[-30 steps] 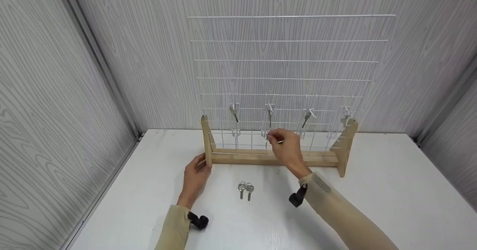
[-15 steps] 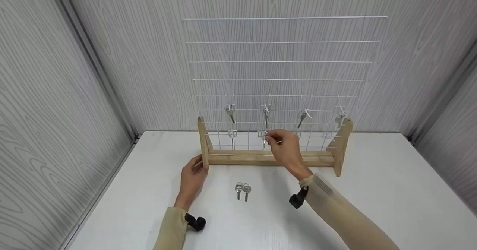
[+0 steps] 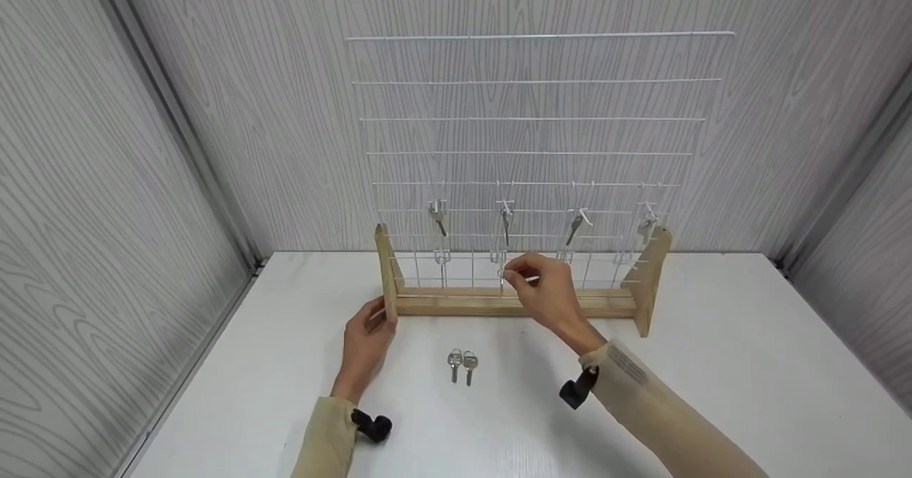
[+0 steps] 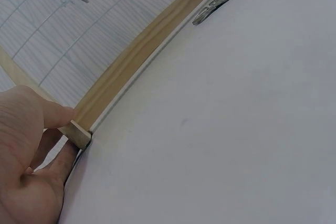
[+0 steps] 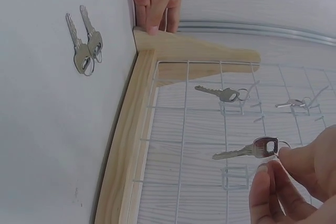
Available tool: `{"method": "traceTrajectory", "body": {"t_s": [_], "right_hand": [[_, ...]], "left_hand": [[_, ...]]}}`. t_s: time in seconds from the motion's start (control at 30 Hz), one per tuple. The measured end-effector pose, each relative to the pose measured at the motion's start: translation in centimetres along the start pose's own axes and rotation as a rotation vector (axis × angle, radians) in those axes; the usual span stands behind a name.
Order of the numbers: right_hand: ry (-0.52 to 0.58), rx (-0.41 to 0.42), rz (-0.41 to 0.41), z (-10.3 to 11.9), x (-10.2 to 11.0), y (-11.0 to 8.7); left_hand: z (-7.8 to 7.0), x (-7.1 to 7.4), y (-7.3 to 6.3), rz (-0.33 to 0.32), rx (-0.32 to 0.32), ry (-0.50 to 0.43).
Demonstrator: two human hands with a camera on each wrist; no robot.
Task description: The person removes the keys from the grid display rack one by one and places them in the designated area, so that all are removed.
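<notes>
Wooden rack end (image 3: 387, 271) gripped in your left hand (image 3: 368, 335), you pinch a key (image 5: 257, 149) by its ring (image 5: 284, 142) with your right hand (image 3: 548, 291) (2 other keys (image 3: 454, 359) lie on the counter (image 3: 442, 435)).

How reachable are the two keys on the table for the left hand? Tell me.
Likely yes: the two keys lie nearby with nothing visible between, but the left hand grips the rack's wooden end and may need to let go.

Silver key (image 5: 259, 149), blade (image 5: 234, 154) down, in right grip (image 5: 300, 182)
</notes>
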State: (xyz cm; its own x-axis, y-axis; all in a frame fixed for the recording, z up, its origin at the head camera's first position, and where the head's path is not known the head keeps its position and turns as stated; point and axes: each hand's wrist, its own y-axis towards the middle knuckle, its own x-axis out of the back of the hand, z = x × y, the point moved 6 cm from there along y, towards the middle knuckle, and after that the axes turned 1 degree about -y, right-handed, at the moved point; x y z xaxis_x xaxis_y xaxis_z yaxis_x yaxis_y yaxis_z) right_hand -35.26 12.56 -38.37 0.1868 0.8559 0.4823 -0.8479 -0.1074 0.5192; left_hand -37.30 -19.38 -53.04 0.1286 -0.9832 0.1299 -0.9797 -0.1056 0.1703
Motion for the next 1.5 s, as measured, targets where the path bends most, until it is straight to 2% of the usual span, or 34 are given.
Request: {"method": "traceTrajectory", "body": {"t_s": [0.17, 0.7, 1.17, 1.5], "right_hand": [[0.01, -0.022, 0.043, 0.0, -0.2, -0.4], [0.006, -0.081, 0.092, -1.3, -0.8, -1.1], [0.007, -0.12, 0.13, -2.4, -1.0, -1.5], [0.034, -0.166, 0.152, -2.5, -1.5, -2.0]], "left_hand": [[-0.2, 0.2, 0.0, -0.001, -0.004, 0.005], [0.0, 0.0, -0.2, 0.011, -0.021, -0.001], [0.1, 0.1, 0.0, 0.014, 0.001, -0.011], [0.1, 0.0, 0.1, 0.006, 0.001, 0.03]]}}
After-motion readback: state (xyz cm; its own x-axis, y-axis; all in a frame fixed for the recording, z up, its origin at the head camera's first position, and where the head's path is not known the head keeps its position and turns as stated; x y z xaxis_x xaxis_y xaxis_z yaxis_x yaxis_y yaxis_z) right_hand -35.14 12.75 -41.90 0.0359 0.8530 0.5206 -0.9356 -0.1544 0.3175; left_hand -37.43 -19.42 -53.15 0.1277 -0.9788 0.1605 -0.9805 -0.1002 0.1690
